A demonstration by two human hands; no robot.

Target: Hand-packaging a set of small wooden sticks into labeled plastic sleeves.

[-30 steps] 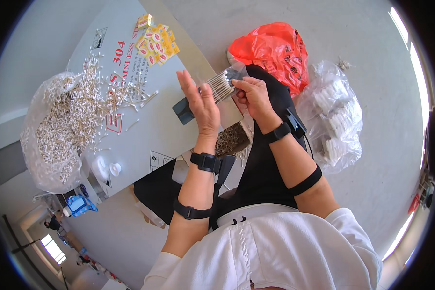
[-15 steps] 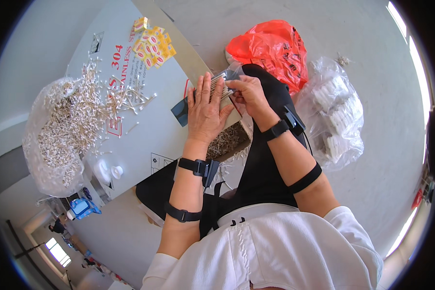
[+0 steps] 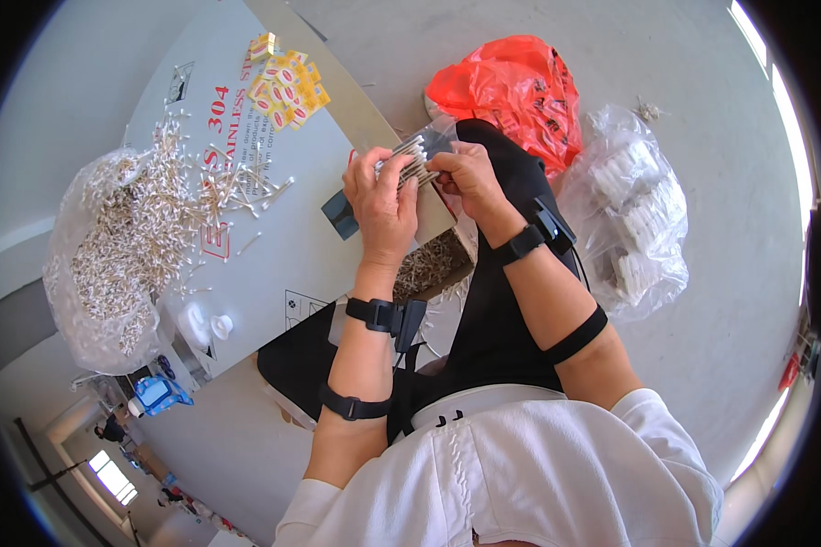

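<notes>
A bundle of cotton swabs lies between my hands near the table's right edge, with a small clear plastic bag around or behind its far end. My left hand is closed on the bundle's left side, its fingers curled over the swabs. From the right, my right hand pinches at the bundle and bag; its fingertips partly hide what they hold, which looks like the bag's edge. Below the hands, an open box holds many loose swabs. A dark flat strip sticks out beside my left hand.
A large clear bag spills loose swabs over the table. Small yellow-and-white packets lie at the far side. On the floor to the right are a red plastic bag and a clear bag of white packs.
My left hand's fingers were stretched flat across the swabs and are now curled around them, showing more of the bundle. The right hand has barely moved.
</notes>
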